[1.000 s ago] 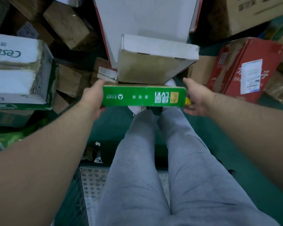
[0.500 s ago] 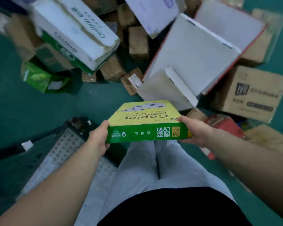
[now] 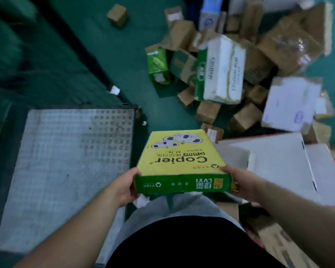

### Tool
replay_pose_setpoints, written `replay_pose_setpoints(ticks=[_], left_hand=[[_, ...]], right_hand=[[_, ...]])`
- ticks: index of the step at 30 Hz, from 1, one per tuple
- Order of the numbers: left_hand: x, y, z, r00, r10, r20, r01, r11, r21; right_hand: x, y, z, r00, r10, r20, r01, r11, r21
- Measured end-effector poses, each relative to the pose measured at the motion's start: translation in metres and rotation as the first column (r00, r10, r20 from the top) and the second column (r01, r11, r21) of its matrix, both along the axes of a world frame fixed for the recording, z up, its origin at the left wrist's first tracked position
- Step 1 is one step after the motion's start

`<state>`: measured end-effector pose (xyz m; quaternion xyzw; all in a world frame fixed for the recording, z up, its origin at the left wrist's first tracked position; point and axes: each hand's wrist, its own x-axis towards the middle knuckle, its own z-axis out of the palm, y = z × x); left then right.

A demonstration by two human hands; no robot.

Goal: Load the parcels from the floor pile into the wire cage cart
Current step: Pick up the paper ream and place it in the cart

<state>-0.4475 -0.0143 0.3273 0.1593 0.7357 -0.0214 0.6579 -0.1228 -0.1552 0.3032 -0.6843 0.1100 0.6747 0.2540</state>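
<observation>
The paper pack (image 3: 179,157), yellow on top with a green end, is held level in the air above the person's grey trousers (image 3: 162,207). The 2 hands clasp its near corners: left hand (image 3: 124,187) on the left corner, right hand (image 3: 242,183) on the right, thumbs on top and fingers hidden beneath. Left of the pack lies the cart (image 3: 66,161), showing its grey studded deck. Beyond the pack to the right, the pile (image 3: 220,70) of parcels covers the green floor (image 3: 114,55). A white box (image 3: 278,157) lies just right of the pack.

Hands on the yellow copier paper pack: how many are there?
2. The left hand grips the copier paper pack at its near left corner; the right hand grips its near right corner. No other hand shows.
</observation>
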Motion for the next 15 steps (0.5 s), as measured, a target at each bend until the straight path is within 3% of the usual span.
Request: replay_pose_setpoints(ticks=[4, 7, 11, 15], left_hand=[[-0.093, -0.018, 0.009, 0.971, 0.225, 0.074, -0.230, 0.971, 0.070], [-0.168, -0.039, 0.014, 0.906, 0.398, 0.145, -0.410, 0.909, 0.072], [-0.266, -0.081, 0.021, 0.704, 0.661, 0.259, -0.692, 0.721, 0.041], [-0.354, -0.119, 0.019, 0.512, 0.801, 0.310, -0.847, 0.531, 0.025]], right_hand=[[-0.057, 0.047, 0.021, 0.973, 0.227, 0.036, -0.229, 0.968, 0.100], [-0.117, 0.079, 0.036, 0.952, 0.303, 0.041, -0.305, 0.940, 0.152], [-0.213, 0.107, 0.052, 0.905, 0.424, -0.027, -0.406, 0.883, 0.236], [-0.318, 0.139, 0.061, 0.838, 0.545, -0.020, -0.510, 0.795, 0.328]])
